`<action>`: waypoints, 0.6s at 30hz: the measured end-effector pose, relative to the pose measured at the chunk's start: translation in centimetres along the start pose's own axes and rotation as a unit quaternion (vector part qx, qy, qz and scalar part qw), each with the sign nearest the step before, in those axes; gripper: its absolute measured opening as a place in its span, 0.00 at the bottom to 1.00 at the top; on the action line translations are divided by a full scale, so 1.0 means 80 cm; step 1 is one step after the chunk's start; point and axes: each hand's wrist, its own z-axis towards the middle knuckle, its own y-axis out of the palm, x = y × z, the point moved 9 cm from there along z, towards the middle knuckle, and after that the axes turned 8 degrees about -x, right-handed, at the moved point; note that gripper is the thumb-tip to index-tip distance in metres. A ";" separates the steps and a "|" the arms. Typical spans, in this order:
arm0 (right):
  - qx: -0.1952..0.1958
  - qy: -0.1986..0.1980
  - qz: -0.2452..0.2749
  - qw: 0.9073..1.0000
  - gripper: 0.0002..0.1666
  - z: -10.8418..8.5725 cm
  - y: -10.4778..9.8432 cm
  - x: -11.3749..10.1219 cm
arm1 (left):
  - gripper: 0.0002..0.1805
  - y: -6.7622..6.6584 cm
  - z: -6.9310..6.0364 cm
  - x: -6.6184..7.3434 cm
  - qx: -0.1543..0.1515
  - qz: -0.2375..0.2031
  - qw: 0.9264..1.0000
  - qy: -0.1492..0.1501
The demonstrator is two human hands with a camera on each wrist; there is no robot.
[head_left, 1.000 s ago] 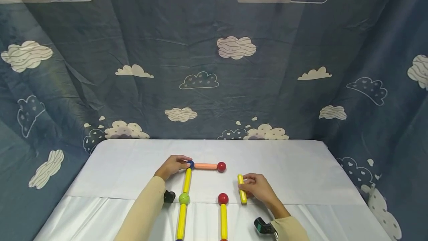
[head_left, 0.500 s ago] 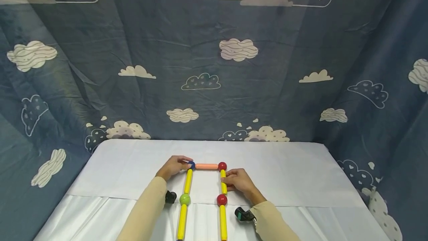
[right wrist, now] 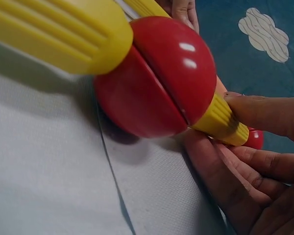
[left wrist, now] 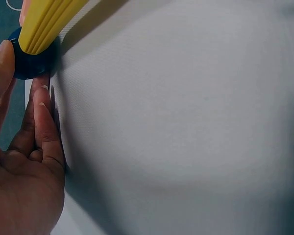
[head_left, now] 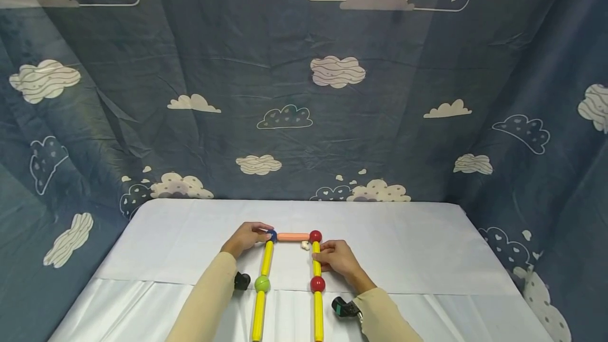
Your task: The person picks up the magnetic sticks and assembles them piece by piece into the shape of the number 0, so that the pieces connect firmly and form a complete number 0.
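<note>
My left hand (head_left: pixel 245 237) pinches a blue ball (left wrist: pixel 34 56) at the far left corner of a stick-and-ball frame. From that ball a salmon stick (head_left: pixel 293 237) runs right to a red ball (head_left: pixel 315 236). Between that red ball and a nearer red ball (right wrist: pixel 157 78) lies a yellow stick (right wrist: pixel 220 120), pinched by the thumb and fingers of my right hand (head_left: pixel 338 258). In the head view both of its ends meet the balls. The left side has a yellow stick (head_left: pixel 267 257) leading from the blue ball to a green ball (head_left: pixel 262 283).
Two more yellow sticks, one left (head_left: pixel 258 315) and one right (head_left: pixel 317 315), extend toward the near side. A white cloth (head_left: pixel 404 247) covers the table. Behind it hangs a dark blue cloud-print curtain (head_left: pixel 214 136). A small pale patch (head_left: pixel 305 245) beside the far red ball is unclear.
My right hand has brought the yellow stick leftward from beside the frame into the gap between the two red balls. The left hand has kept its hold on the blue ball.
</note>
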 end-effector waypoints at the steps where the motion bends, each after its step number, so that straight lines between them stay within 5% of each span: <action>1: 0.002 0.001 -0.002 1.000 0.23 0.000 0.000 -0.001 | 0.15 0.000 0.000 0.000 0.001 0.000 1.000 -0.001; 18: 0.002 -0.008 -0.041 0.999 0.19 0.003 -0.005 -0.010 | 0.15 -0.002 0.002 0.001 0.006 0.006 1.000 0.007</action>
